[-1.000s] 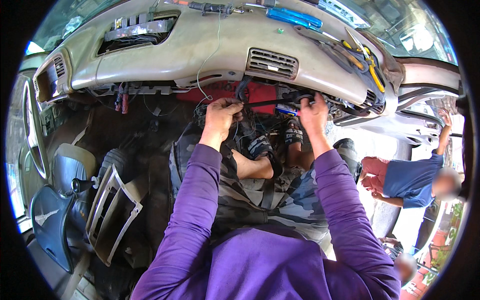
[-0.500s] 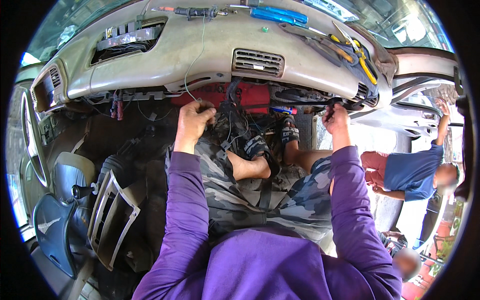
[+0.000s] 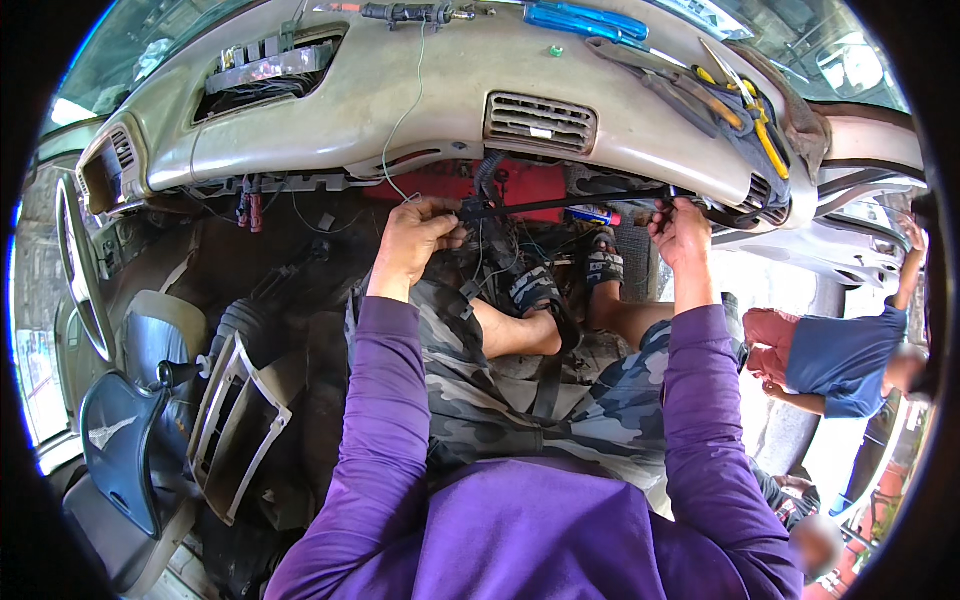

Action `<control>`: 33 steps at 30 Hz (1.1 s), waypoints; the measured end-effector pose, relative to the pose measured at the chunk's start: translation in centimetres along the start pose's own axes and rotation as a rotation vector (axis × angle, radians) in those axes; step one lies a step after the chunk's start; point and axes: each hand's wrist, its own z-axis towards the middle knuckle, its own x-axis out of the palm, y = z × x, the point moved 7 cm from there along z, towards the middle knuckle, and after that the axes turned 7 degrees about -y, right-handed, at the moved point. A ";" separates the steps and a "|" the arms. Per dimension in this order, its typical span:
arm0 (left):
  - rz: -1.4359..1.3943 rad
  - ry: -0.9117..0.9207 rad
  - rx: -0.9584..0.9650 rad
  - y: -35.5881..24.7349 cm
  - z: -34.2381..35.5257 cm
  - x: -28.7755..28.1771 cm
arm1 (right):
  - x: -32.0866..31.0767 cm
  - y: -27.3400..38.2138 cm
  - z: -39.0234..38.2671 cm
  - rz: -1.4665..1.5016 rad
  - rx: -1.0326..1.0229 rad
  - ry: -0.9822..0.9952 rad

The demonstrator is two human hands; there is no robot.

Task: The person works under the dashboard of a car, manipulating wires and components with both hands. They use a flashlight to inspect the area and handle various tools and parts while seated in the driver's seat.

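Note:
A long, thin black strip (image 3: 570,204) runs nearly level beneath the dashboard's lower edge, between my two hands; whether it is tape or a wrapped cable I cannot tell. My left hand (image 3: 415,240) pinches its left end, beside a dark wiring bundle (image 3: 487,185). At the other end, my right hand (image 3: 683,235) has its fingers closed round the strip, close to the right side of the dashboard. A pale green wire (image 3: 411,110) hangs from a pen-shaped tool (image 3: 408,13) on the dashboard down to my left hand.
On the dashboard (image 3: 400,110) lie blue-handled screwdrivers (image 3: 585,22) and pliers with yellow handles (image 3: 768,140). Loose wires, a red panel (image 3: 535,185) and a spray can (image 3: 594,215) sit below. A trim frame (image 3: 235,430) leans at left. Another person (image 3: 835,355) is outside at right.
The view has shifted, so the dashboard appears farther right. My left hand has come to the strip's left end, and the strip now stretches between both hands.

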 end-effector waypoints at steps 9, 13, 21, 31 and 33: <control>-0.025 -0.020 0.019 -0.5 0.0 1.0 | 1.2 -0.2 -1.3 -0.006 -0.020 0.056; -0.007 -0.040 0.042 0.1 0.6 0.8 | 1.8 -0.5 -1.6 -0.007 -0.023 0.086; -0.139 -0.032 0.034 0.2 0.6 1.1 | 2.4 -0.8 -1.8 0.030 -0.035 0.084; -0.142 -0.023 0.050 0.1 0.6 1.8 | 4.2 -1.5 -2.6 0.028 -0.044 0.153; -0.187 -0.025 0.035 -0.1 0.5 1.9 | 4.3 -1.5 -2.7 0.045 -0.042 0.149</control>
